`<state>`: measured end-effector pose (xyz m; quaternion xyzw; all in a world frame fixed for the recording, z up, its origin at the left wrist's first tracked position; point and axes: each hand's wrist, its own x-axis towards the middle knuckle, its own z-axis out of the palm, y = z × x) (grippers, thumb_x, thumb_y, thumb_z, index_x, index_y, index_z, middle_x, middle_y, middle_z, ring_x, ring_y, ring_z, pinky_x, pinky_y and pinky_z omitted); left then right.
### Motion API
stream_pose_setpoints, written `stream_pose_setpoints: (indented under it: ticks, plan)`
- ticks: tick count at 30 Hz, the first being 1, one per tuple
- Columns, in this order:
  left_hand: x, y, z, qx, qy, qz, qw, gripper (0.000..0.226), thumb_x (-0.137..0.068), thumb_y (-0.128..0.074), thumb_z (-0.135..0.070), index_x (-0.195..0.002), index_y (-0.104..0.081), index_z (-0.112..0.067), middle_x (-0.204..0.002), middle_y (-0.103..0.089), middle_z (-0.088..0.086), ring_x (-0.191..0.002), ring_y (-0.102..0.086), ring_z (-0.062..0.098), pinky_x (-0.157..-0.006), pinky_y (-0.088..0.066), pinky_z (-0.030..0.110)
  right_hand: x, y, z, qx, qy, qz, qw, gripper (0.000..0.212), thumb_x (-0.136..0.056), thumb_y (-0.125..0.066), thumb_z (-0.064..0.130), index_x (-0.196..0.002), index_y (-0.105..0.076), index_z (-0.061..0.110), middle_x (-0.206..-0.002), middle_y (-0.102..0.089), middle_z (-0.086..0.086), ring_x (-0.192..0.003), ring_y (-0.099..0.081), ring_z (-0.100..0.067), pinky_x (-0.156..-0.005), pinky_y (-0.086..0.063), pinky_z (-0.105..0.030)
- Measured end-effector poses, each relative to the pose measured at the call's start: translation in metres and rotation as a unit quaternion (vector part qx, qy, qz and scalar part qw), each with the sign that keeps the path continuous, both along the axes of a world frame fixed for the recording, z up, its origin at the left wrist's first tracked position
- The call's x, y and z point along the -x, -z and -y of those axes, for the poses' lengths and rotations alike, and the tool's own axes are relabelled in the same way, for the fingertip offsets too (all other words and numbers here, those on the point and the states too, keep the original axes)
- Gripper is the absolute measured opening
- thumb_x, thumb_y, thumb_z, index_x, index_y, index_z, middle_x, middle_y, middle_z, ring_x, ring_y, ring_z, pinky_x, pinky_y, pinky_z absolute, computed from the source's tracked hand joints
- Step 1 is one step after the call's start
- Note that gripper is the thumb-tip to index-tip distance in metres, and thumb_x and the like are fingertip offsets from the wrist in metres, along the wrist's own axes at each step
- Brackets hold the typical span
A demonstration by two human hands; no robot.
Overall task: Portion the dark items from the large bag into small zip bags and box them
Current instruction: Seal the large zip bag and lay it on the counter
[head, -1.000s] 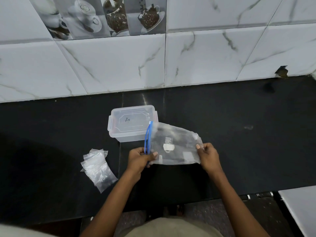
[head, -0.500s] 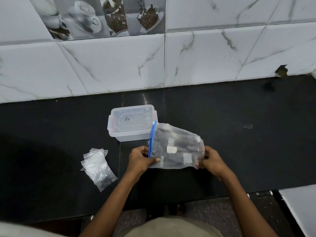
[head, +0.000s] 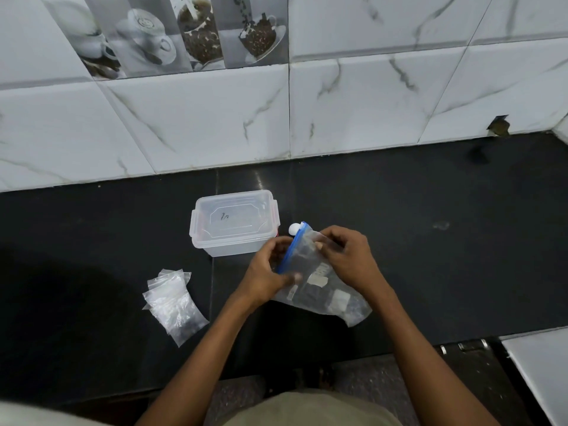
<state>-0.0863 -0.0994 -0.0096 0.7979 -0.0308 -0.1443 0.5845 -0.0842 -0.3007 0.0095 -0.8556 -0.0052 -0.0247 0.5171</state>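
White marbled wall tiles [head: 215,118] fill the upper frame above a black countertop [head: 430,241]. At centre, both hands pinch the large bag [head: 322,290] at its blue zip: left hand [head: 264,272], right hand [head: 347,256]. A sudden tug could spill its dark contents beside the lidded box [head: 233,222]. Small zip bags [head: 172,302] wait lower left.

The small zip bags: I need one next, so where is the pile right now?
In the head view, the small zip bags lie on the black counter, untouched, left of both hands and in front of the clear lidded box.
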Motion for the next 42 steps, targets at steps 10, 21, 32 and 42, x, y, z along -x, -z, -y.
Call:
stream_pose_setpoints:
  ticks: [10,21,32,42]
  plan:
    - [-0.013,-0.034,0.034,0.048,-0.107,0.144,0.983,0.013,-0.089,-0.074,-0.006,-0.089,-0.077,-0.018,-0.081,-0.074,-0.013,-0.077,-0.070,0.000,-0.074,-0.057,0.017,0.003,-0.015,-0.008,-0.053,-0.007,0.060,0.997,0.005,-0.093,-0.070,0.013,-0.089,-0.074,0.015,-0.080,-0.071,0.005,-0.074,-0.065,-0.009,-0.067,-0.053,-0.022]
    - [-0.008,-0.030,0.039,-0.001,-0.096,0.175,0.980,0.012,-0.084,-0.078,-0.007,-0.083,-0.081,-0.019,-0.075,-0.076,-0.007,-0.073,-0.072,0.010,-0.072,-0.061,0.031,0.000,-0.018,0.002,0.007,-0.004,0.065,0.998,0.009,-0.092,-0.072,0.010,-0.083,-0.074,0.012,-0.075,-0.070,0.005,-0.065,-0.063,-0.005,-0.059,-0.049,-0.015]
    - [-0.010,-0.026,0.035,-0.014,-0.113,0.162,0.980,0.007,-0.084,-0.079,-0.010,-0.085,-0.083,-0.016,-0.076,-0.076,-0.009,-0.073,-0.073,0.007,-0.075,-0.062,0.038,0.002,-0.012,-0.003,0.015,-0.039,0.106,0.993,0.019,-0.088,-0.077,0.011,-0.073,-0.065,0.011,-0.067,-0.061,0.002,-0.059,-0.049,-0.005,-0.057,-0.041,-0.015]
    - [-0.005,-0.018,0.024,-0.074,-0.081,0.181,0.977,0.008,-0.081,-0.078,-0.009,-0.082,-0.083,-0.015,-0.068,-0.075,-0.007,-0.064,-0.069,0.019,-0.059,-0.054,0.033,-0.004,-0.006,0.008,-0.112,0.117,0.108,0.981,0.017,-0.083,-0.074,-0.002,-0.071,-0.067,0.008,-0.067,-0.063,0.005,-0.063,-0.054,-0.006,-0.061,-0.046,-0.023]
